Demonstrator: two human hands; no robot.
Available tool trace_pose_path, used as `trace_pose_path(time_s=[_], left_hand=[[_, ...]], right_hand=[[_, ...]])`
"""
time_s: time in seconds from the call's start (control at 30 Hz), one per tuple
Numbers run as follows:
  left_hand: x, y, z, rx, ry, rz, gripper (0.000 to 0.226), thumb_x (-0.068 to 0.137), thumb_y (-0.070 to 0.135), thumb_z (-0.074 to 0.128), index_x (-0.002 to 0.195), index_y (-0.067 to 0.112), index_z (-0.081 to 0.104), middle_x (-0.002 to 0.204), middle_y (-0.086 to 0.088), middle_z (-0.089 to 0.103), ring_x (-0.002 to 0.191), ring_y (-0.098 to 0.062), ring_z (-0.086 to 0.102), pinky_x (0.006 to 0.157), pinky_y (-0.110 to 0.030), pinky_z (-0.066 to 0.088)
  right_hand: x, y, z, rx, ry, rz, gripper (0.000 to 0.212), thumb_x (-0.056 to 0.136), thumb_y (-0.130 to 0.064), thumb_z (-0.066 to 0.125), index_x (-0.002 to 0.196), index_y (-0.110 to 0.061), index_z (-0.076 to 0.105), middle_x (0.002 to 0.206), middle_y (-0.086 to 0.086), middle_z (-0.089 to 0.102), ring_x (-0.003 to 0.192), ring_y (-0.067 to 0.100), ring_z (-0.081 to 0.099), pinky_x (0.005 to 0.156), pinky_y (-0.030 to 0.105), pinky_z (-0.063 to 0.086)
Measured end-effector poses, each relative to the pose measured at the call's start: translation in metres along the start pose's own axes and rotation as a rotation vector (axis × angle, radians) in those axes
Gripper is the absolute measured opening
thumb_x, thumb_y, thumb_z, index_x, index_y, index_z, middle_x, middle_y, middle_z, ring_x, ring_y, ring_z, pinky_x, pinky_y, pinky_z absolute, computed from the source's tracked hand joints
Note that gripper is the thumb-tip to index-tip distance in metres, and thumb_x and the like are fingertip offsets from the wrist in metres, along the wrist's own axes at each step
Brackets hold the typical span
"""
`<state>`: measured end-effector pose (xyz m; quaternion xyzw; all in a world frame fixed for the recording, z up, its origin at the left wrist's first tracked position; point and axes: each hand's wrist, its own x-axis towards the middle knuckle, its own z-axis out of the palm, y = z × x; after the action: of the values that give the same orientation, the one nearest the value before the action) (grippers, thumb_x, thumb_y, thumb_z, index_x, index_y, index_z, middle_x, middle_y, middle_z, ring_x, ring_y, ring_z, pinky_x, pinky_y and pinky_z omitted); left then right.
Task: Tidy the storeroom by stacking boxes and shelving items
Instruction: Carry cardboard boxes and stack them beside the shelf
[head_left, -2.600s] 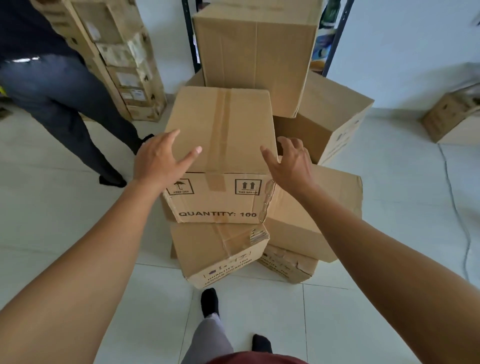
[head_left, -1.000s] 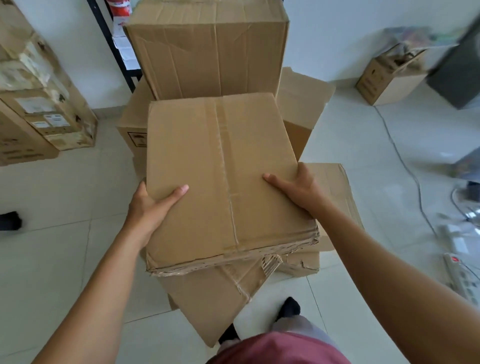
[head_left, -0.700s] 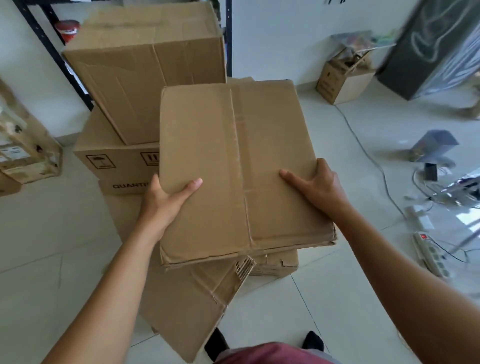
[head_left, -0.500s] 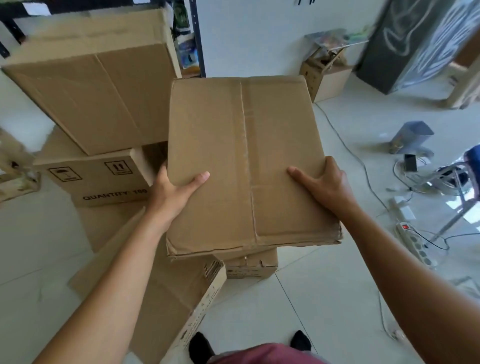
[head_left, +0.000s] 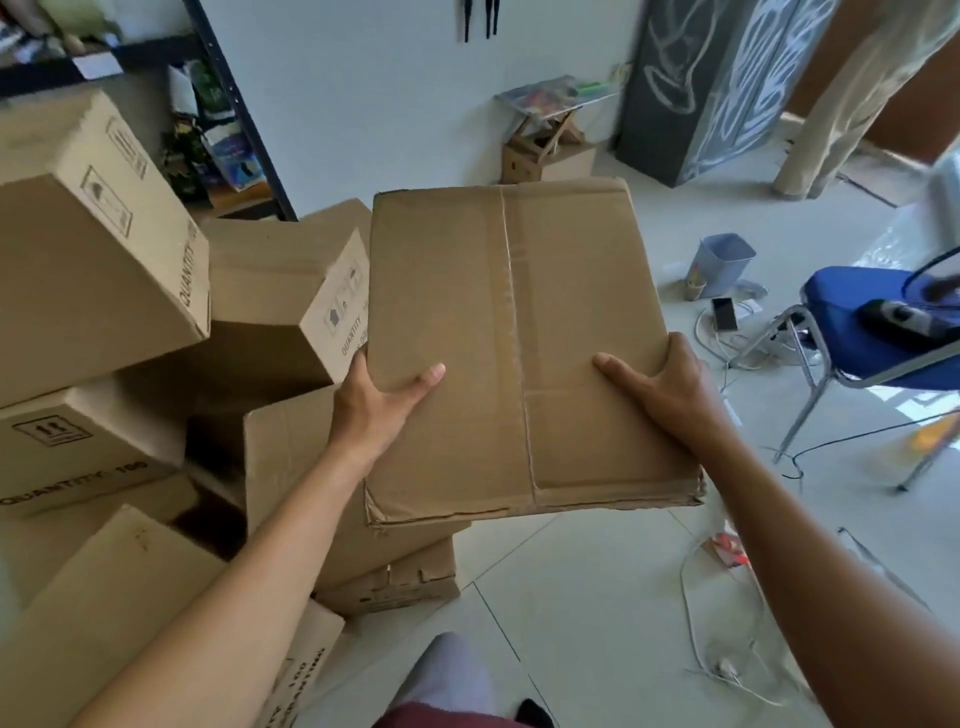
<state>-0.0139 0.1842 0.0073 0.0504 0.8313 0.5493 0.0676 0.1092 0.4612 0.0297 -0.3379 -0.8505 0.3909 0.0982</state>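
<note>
Two grips, one load: carried box (head_left: 519, 353) held between left grip (head_left: 374, 400) and right grip (head_left: 670, 384) at the centre of the frame.
Left grip: clamped on the box's left edge, thumb (head_left: 421, 376) flat on the top face, fingers hidden underneath.
Right grip: clamped on the box's right edge, thumb on top and pointing toward frame centre, fingers wrapped over the side.
Carried box: plain brown cardboard, taped seam running up the lid, lower right corner crushed; held up off the floor (head_left: 571, 597), just right of the pile.
Box pile (head_left: 93, 270): left half of the frame, several cartons, some tilted, "QUANTITY" and arrow marks printed on the sides.
Shelf rack (head_left: 228, 104): upper left, dark upright post, packets behind it.
Blue chair (head_left: 872, 332): right edge, metal legs, a dark object on the seat.
Bin (head_left: 722, 262): pale grey-blue, up and left of the chair, a phone (head_left: 724, 314) on the floor just below it.
Small open box (head_left: 545, 156): upper centre, against the white wall.
Cables (head_left: 691, 613): white, loose on the pale tiles at lower right.
</note>
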Motion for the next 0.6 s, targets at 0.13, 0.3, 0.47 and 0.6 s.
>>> trace_pose_path(time_s=[0.13, 0.3, 0.47, 0.6], left_hand=[[0.025, 0.016, 0.035, 0.013, -0.021, 0.058, 0.098, 0.056, 0.070, 0.079, 0.139, 0.031, 0.044, 0.132, 0.012, 0.056, 0.123, -0.008, 0.053, 0.107, -0.038, 0.042], [0.076, 0.027, 0.084, 0.012, -0.036, 0.059, 0.086, 0.065, 0.059, 0.080, 0.137, 0.026, 0.045, 0.129, 0.008, 0.058, 0.120, -0.013, 0.054, 0.105, -0.033, 0.042], [0.152, 0.043, 0.113, 0.016, -0.035, 0.043, 0.098, 0.057, 0.068, 0.079, 0.138, 0.023, 0.045, 0.130, 0.005, 0.058, 0.119, -0.014, 0.054, 0.105, -0.033, 0.042], [0.225, 0.058, 0.132, 0.033, -0.030, -0.007, 0.088, 0.065, 0.060, 0.079, 0.137, 0.023, 0.046, 0.127, 0.004, 0.060, 0.117, -0.016, 0.056, 0.100, -0.031, 0.044]], right_hand=[[0.033, 0.017, -0.015, 0.010, 0.026, 0.011, 0.071, 0.071, -0.067, 0.069, 0.112, -0.012, 0.048, 0.113, 0.009, 0.059, 0.103, 0.028, 0.058, 0.080, 0.036, 0.047], [0.099, 0.023, -0.027, 0.012, 0.032, 0.003, 0.067, 0.072, -0.064, 0.070, 0.109, -0.013, 0.047, 0.109, 0.004, 0.056, 0.100, 0.024, 0.056, 0.077, 0.032, 0.043], [0.183, 0.007, -0.022, 0.013, 0.002, 0.007, 0.060, 0.073, -0.062, 0.071, 0.104, -0.018, 0.044, 0.104, 0.001, 0.053, 0.101, 0.023, 0.056, 0.077, 0.030, 0.041], [0.256, -0.014, -0.016, 0.003, -0.038, 0.044, 0.061, 0.074, -0.061, 0.070, 0.105, -0.016, 0.044, 0.108, 0.005, 0.054, 0.104, 0.026, 0.056, 0.081, 0.034, 0.045]])
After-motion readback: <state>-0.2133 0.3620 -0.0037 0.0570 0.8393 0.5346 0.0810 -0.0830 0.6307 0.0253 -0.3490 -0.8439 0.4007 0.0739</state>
